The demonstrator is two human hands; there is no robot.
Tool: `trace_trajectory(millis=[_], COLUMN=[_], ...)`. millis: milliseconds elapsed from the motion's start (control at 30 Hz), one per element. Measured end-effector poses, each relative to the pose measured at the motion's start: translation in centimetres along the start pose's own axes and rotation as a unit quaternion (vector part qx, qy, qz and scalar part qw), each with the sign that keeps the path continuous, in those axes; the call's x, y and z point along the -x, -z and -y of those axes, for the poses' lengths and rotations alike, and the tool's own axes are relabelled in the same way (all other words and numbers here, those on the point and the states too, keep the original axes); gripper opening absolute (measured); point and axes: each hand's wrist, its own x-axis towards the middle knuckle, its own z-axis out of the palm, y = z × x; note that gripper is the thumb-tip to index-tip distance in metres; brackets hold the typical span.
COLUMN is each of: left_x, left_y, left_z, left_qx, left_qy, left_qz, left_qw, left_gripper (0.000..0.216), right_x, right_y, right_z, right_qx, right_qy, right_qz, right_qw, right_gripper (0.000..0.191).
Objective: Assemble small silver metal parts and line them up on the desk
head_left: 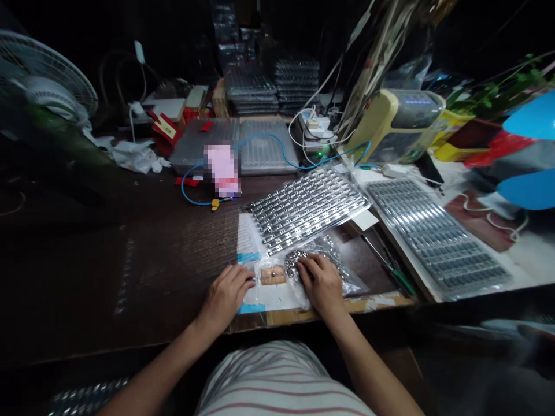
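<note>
My left hand [228, 293] rests at the left end of a small tan block [273, 275], its thumb and fingertips pinched together. Whatever is between those fingertips is too small to make out. Small shiny bits show on the block, which lies on a white and blue sheet [271, 300]. To its right, my right hand [323, 284] reaches into a pile of small shiny metal parts [296, 261] on a clear plastic bag [355, 283]. Its thumb and index finger come together at the pile, and what they grip is hidden.
Behind the hands lies a clear tray with rows of metal pieces [310, 205]. A second filled tray [437, 237] is at the right, beside a green-handled tool [401, 278]. Stacked trays [269, 144], a blue cable [281, 151], a yellowish machine [396, 127] and a fan [47, 81] stand farther back.
</note>
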Motion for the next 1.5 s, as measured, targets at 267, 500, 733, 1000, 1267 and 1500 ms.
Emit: trace_trajectory(millis=[267,500,733,1000,1267,1500], left_x=[-1.9,-2.2,-2.1,-2.2,-2.8,-2.7], left_y=[-1.4,-1.8,-2.2,-2.5,-2.1,-2.4], left_z=[-1.2,-1.9,-2.0,-2.0,-1.4,-1.3], left_qx=[0.079,0.060,0.013,0.030,0.160,0.179], left_qy=[0.032,0.026,0.011,-0.012,0.076,0.094], left_qz=[0.010,0.006,0.013,-0.001,-0.071,-0.059], left_qw=[0.996,0.998,1.000,0.999,0.982,0.978], left_gripper=[0.014,0.016,0.017,0.014,0.011,0.012], right_x=[0.4,0.2,0.2,0.3,-0.4,-0.1], right_y=[-0.1,0.3,0.1,0.6,-1.2,-1.7], right_z=[-0.4,-0.2,-0.6,0.3,3.8,4.0], right_qx=[-0.064,-0.124,-0.133,-0.142,-0.092,-0.078], right_qy=[-0.023,-0.028,-0.025,-0.028,0.038,0.052], right_qz=[-0.018,-0.021,-0.016,-0.014,0.058,0.073], right_qw=[0.998,0.992,0.991,0.989,0.993,0.993], right_gripper=[0.018,0.015,0.020,0.014,0.010,0.011])
